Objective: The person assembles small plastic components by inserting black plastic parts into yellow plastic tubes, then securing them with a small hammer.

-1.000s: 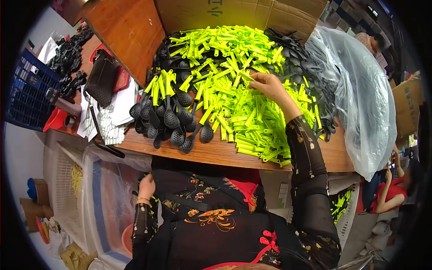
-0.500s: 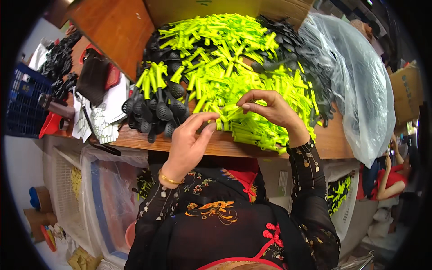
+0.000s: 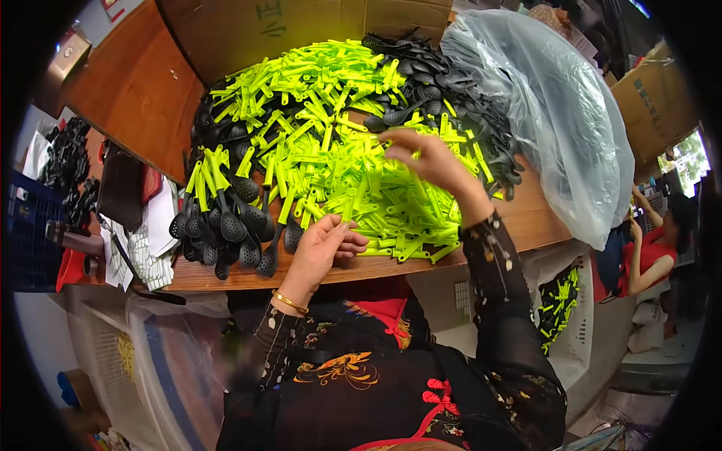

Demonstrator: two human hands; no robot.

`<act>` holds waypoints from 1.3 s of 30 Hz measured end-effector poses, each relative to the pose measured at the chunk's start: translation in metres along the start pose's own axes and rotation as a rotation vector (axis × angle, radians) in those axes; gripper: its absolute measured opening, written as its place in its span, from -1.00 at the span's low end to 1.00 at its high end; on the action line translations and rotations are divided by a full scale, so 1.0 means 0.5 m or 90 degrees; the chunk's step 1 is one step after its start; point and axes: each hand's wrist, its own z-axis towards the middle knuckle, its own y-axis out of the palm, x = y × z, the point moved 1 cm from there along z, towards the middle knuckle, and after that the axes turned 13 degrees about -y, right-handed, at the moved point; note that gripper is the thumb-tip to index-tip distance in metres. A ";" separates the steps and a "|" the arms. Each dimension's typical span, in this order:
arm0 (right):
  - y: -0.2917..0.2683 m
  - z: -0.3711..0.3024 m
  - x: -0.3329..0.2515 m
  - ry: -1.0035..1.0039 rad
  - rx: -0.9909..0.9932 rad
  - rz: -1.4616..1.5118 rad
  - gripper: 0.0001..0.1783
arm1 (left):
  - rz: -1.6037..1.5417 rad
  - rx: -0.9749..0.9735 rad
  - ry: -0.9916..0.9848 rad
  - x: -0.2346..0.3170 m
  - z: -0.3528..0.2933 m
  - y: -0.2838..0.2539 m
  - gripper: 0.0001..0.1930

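My left hand [image 3: 322, 252] is closed at the front edge of the table, its thumb and fingers pinching a lime-green plastic handle [image 3: 349, 207] that points up and away. Over the big pile of lime-green handles [image 3: 316, 154] is my right hand [image 3: 435, 161], slightly blurred, with thumb and forefinger apart and nothing seen between them. Left of my left hand lies a bunch of black slotted spoons [image 3: 229, 225], some fitted with green handles [image 3: 209, 169]. More black utensil heads [image 3: 444, 79] are heaped at the far right of the pile.
A cardboard box [image 3: 301, 34] and a wooden board [image 3: 135, 83] stand behind the pile. Clear plastic sheeting [image 3: 549, 113] drapes over the right side. Papers [image 3: 154, 233] and a dark pouch [image 3: 122, 188] lie at left. A crate [image 3: 575, 331] sits below right; another person [image 3: 650, 252] is beyond.
My right hand has moved away from my left, further over the pile. My left hand now shows an upright green handle in its fingers. The whole view has shifted and turned slightly.
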 end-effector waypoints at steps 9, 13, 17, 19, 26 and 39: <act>-0.058 0.059 0.206 -0.065 -0.001 -0.496 -0.69 | -0.089 0.095 -0.020 0.004 -0.005 -0.004 -0.52; -0.033 0.092 0.244 -0.063 -0.062 -0.663 -0.71 | -0.052 0.098 -0.017 -0.011 -0.010 -0.021 -0.56; -0.045 0.089 0.242 -0.056 -0.132 -0.727 -0.80 | -0.030 0.097 -0.053 -0.015 -0.034 -0.030 -0.65; -0.058 0.078 0.246 -0.061 -0.105 -0.737 -0.72 | -0.033 0.089 -0.040 -0.013 -0.041 -0.033 -0.66; -0.070 0.078 0.218 -0.060 -0.036 -0.674 -0.79 | -0.072 0.058 0.031 0.016 -0.062 -0.026 -0.66; 0.089 0.002 -0.152 -0.241 -0.153 -0.031 -0.70 | -0.364 -0.064 0.065 0.024 -0.048 -0.002 -0.66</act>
